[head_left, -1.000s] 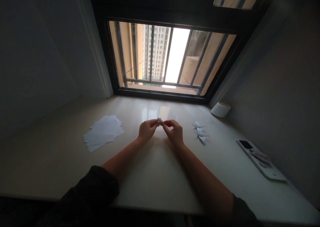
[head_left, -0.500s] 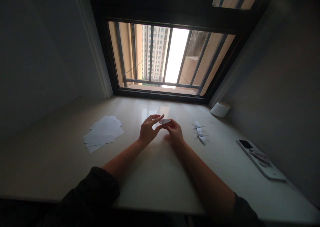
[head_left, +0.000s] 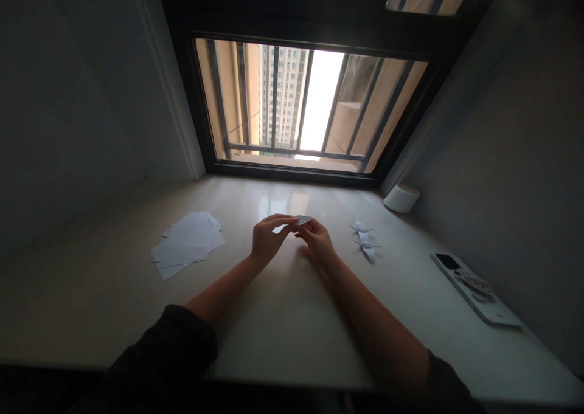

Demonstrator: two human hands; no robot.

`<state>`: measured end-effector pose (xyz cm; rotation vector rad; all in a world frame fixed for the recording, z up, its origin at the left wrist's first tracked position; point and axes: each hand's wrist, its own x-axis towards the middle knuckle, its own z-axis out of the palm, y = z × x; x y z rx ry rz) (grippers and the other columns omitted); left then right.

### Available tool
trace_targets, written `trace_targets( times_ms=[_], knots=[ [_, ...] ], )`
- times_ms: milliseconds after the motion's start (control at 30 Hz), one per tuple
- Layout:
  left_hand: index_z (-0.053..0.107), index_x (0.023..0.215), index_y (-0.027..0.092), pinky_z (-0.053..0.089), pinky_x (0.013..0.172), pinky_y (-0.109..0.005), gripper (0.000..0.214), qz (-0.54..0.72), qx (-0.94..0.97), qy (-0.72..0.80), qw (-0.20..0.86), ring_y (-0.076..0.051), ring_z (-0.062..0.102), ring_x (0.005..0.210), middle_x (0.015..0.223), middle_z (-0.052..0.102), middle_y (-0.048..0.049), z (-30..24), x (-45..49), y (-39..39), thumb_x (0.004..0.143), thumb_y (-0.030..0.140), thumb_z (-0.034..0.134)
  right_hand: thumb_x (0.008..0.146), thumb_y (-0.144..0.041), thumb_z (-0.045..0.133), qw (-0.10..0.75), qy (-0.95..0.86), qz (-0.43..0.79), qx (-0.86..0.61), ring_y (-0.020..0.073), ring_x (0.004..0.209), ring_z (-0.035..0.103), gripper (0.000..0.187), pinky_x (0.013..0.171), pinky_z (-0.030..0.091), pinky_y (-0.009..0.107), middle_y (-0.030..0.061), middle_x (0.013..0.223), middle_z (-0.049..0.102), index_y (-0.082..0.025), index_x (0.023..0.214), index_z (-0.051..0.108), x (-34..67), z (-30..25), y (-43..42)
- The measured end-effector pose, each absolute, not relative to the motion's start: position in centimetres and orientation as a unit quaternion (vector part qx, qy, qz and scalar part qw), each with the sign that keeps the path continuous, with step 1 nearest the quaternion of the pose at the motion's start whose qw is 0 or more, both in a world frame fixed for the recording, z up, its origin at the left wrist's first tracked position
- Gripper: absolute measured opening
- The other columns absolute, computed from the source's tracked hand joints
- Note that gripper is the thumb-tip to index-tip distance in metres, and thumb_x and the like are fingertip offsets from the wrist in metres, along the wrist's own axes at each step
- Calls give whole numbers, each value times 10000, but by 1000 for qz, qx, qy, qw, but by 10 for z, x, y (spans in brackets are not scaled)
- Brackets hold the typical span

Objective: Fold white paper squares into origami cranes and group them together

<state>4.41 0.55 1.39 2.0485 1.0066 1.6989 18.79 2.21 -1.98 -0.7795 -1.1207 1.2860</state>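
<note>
A small folded piece of white paper (head_left: 303, 220) is held up above the pale sill, between my two hands. My left hand (head_left: 269, 238) pinches its left side with thumb and fingers. On the other side my right hand (head_left: 319, 239) grips it, fingers curled underneath. Parts of the paper are covered by the fingertips, so its exact folds cannot be made out. To the right of my right hand lie two folded paper cranes (head_left: 364, 236), one close behind the other.
Loose sheets of white paper (head_left: 185, 241) lie overlapping at the left. A white phone (head_left: 474, 292) rests by the right wall, and a white cup-like object (head_left: 401, 199) stands in the far right corner. The barred window (head_left: 292, 169) closes off the back.
My left hand's raised fingers have come down and closed onto the left side of the folded paper. My right hand has kept its hold nearly in place.
</note>
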Motion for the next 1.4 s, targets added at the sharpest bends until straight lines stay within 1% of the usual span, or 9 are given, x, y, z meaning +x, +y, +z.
trace_targets(
  times_ms=[200,433,667,733,833,967,1200,1300,1400],
  knots=[
    [716,841,250,530,749,-306,104,600,704,354,134,-171,662,821,873,712,-26,17,45,5,777,289,645,637,-420,737,594,-504,530,-334,184,722,628,288,652,491,308,31,796,680,-221,828,655,187,-17,21],
    [695,816,246,519,749,-300,108,584,698,398,116,-167,658,809,847,707,-15,21,44,3,803,313,611,625,-416,732,609,-515,489,-353,208,808,641,349,722,522,359,42,889,695,-230,909,651,189,-11,20],
    [671,802,225,497,745,-289,113,575,702,407,100,-158,642,795,821,692,-15,21,43,4,829,283,577,600,-336,775,646,-499,464,-343,196,790,642,308,745,518,358,31,856,699,-229,871,672,188,-4,13],
    [667,801,223,495,746,-287,114,574,704,407,96,-157,641,794,815,689,-14,21,43,5,831,282,574,617,-334,768,654,-504,443,-349,196,790,643,275,730,514,349,35,861,700,-228,854,677,188,-1,10],
    [667,807,226,494,750,-290,117,570,709,406,88,-155,638,793,817,690,-11,21,42,5,834,287,570,646,-365,745,645,-533,397,-378,197,760,643,211,686,504,333,40,809,702,-212,779,689,188,3,7],
    [671,801,233,493,753,-297,124,563,719,402,65,-157,635,795,819,690,-11,21,41,6,833,302,573,641,-410,736,636,-547,351,-416,201,725,637,229,650,495,327,38,754,703,-205,736,699,189,4,7],
    [676,797,237,496,749,-310,130,553,733,396,27,-165,633,800,826,695,-21,18,40,8,834,302,570,599,-430,751,635,-524,338,-456,198,673,630,244,621,487,324,29,692,703,-210,698,710,190,0,11],
    [671,799,236,495,746,-307,131,551,732,400,31,-166,637,796,822,696,-20,18,40,7,835,305,567,599,-430,750,636,-531,330,-452,194,685,633,249,627,493,318,30,715,703,-204,687,691,190,2,10],
    [661,821,233,492,744,-296,119,556,722,409,41,-161,638,790,821,697,-9,19,40,6,831,310,572,614,-410,749,637,-541,335,-436,196,735,645,259,641,498,311,37,794,713,-213,774,696,190,4,8]
  ],
)
